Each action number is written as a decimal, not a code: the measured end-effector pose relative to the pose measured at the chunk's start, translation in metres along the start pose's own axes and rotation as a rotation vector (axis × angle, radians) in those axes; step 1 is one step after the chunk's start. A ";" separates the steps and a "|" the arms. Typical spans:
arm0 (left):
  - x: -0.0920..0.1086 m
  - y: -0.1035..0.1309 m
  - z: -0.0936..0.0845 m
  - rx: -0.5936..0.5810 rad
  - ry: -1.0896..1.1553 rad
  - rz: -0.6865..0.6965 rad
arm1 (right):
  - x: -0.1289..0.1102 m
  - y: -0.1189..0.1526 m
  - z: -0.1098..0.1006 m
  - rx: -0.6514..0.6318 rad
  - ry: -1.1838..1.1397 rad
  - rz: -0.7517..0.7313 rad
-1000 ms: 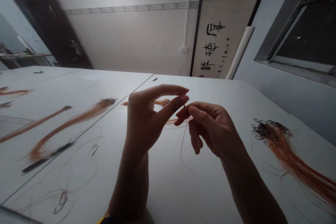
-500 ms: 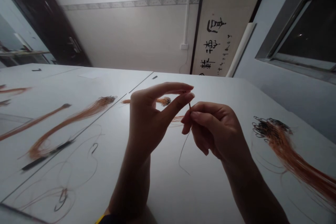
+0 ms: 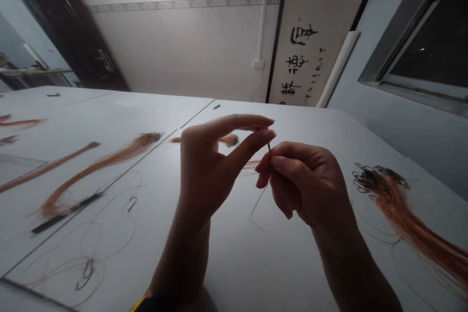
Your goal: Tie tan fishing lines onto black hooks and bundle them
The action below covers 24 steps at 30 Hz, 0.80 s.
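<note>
Raised over the white table (image 3: 248,268), my left hand (image 3: 208,170) pinches a fish hook between thumb and forefinger. Most of the hook is hidden by the fingertips; only a short stretch of thin shank (image 3: 269,147) shows below them. Just under it, my right hand (image 3: 310,180) closes thumb and forefinger on the fishing line at the shank, its other fingers curled. A loose tail of fishing line (image 3: 257,202) hangs from the right fingers and bends near its end. The two pinches are close together but apart.
At the right lies a bundle of hooks on orange lines (image 3: 387,190). More bundles (image 3: 135,148) lie at left and behind my hands. A dark slim tool (image 3: 87,201), a loose hook (image 3: 132,203) and hooks with tangled line (image 3: 86,273) are at the left.
Both hands have shifted slightly right together, keeping their pinches. The hanging line tail has risen a little with its end. Nothing was let go.
</note>
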<state>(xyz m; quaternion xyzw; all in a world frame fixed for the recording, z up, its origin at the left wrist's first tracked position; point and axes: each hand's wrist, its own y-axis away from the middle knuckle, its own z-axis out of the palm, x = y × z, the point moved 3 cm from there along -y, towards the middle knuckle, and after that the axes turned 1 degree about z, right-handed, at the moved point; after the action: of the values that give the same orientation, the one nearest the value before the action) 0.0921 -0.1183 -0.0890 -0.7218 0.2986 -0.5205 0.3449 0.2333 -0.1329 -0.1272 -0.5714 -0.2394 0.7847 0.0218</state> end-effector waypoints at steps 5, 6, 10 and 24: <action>0.002 0.000 0.001 0.030 -0.029 0.042 | -0.007 0.002 0.001 0.011 0.012 0.034; 0.002 0.001 0.001 0.030 -0.031 0.044 | -0.008 0.002 0.001 0.014 0.014 0.032; 0.003 0.002 0.002 0.021 -0.022 0.044 | -0.008 0.002 0.002 0.022 0.026 0.049; 0.007 0.002 0.003 0.046 -0.050 0.030 | -0.009 0.003 0.002 0.056 0.054 0.071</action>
<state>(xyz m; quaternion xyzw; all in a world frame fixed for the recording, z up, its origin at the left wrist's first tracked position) 0.0967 -0.1242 -0.0879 -0.7220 0.2884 -0.5036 0.3766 0.2352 -0.1393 -0.1201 -0.5997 -0.1964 0.7756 0.0163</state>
